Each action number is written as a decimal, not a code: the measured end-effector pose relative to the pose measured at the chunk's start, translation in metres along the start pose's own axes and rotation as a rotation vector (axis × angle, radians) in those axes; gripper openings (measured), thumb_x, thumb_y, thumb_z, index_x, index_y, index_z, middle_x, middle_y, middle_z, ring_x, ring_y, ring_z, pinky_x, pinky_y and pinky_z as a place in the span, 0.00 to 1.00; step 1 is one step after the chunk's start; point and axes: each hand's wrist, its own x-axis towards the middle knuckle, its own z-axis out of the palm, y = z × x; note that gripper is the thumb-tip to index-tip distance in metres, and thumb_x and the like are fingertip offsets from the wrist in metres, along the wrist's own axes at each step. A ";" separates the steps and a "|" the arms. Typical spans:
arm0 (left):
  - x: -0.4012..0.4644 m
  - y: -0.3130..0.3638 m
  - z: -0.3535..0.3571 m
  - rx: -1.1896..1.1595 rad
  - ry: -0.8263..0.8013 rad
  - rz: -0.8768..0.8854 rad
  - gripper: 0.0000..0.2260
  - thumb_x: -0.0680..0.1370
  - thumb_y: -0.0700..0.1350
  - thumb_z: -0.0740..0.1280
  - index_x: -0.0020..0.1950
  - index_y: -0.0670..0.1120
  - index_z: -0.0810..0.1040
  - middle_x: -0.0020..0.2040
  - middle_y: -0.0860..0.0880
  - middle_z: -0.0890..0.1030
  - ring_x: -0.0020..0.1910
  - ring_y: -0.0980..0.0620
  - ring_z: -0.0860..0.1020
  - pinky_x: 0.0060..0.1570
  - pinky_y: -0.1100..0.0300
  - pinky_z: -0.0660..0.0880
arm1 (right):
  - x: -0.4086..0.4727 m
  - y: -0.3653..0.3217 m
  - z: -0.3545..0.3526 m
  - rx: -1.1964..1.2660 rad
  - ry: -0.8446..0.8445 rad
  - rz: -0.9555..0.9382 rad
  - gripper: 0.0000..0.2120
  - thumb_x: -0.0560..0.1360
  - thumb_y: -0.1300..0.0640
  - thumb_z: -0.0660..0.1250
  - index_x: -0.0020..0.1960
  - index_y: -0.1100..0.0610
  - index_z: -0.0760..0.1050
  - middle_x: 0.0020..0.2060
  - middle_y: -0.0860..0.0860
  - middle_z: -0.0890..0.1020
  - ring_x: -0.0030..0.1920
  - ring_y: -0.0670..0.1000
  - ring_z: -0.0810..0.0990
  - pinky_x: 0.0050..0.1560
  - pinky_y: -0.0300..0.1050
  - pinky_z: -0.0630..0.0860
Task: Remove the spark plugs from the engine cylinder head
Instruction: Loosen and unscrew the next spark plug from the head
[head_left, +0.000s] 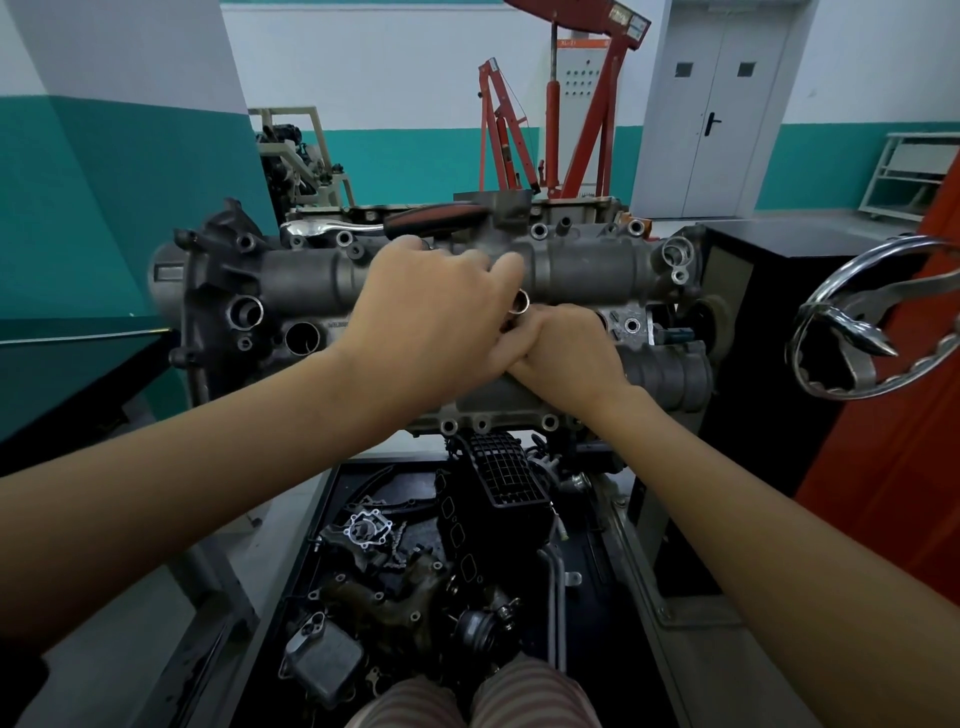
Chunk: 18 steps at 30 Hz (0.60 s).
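Teal-walled workshop, cylinder head (322, 270) lettering unreadable; both hands' fingers (511, 267) curled round a metal tool (520, 302).

Both hands meet on the cylinder head (322, 270), left hand (436, 317) just left of and partly over the right hand (566, 353). Behind them a ratchet (374, 222) lies on the head. Handwheel (872, 322) to the right, parts tray (358, 519) below, hoist (561, 104) far behind.

Both bare forearms stretched forward, converging at the centre. Left hand (436, 317) palm down, fingers curled over, knuckles up. Right hand (566, 353) lower, just beside and touching the left, fingers curled and tucked under it; grip hidden.
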 end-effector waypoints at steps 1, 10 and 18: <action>-0.002 -0.001 -0.001 -0.034 0.016 0.003 0.15 0.80 0.56 0.53 0.43 0.46 0.66 0.34 0.49 0.67 0.31 0.48 0.69 0.34 0.56 0.60 | 0.000 0.000 0.001 -0.020 -0.041 0.003 0.14 0.75 0.52 0.64 0.36 0.61 0.70 0.29 0.56 0.79 0.27 0.59 0.76 0.31 0.42 0.58; 0.000 -0.005 0.007 -0.138 -0.021 -0.060 0.15 0.77 0.55 0.54 0.39 0.46 0.67 0.35 0.50 0.66 0.34 0.51 0.65 0.36 0.56 0.59 | 0.002 0.003 0.002 0.011 -0.059 0.004 0.15 0.74 0.47 0.65 0.41 0.60 0.74 0.28 0.54 0.79 0.29 0.57 0.78 0.30 0.42 0.59; 0.001 -0.005 0.007 -0.074 -0.041 -0.053 0.23 0.77 0.62 0.45 0.34 0.46 0.63 0.29 0.52 0.68 0.30 0.51 0.68 0.39 0.56 0.63 | 0.001 -0.001 0.000 -0.026 0.032 -0.039 0.21 0.74 0.50 0.58 0.30 0.63 0.72 0.21 0.56 0.75 0.20 0.57 0.73 0.28 0.38 0.58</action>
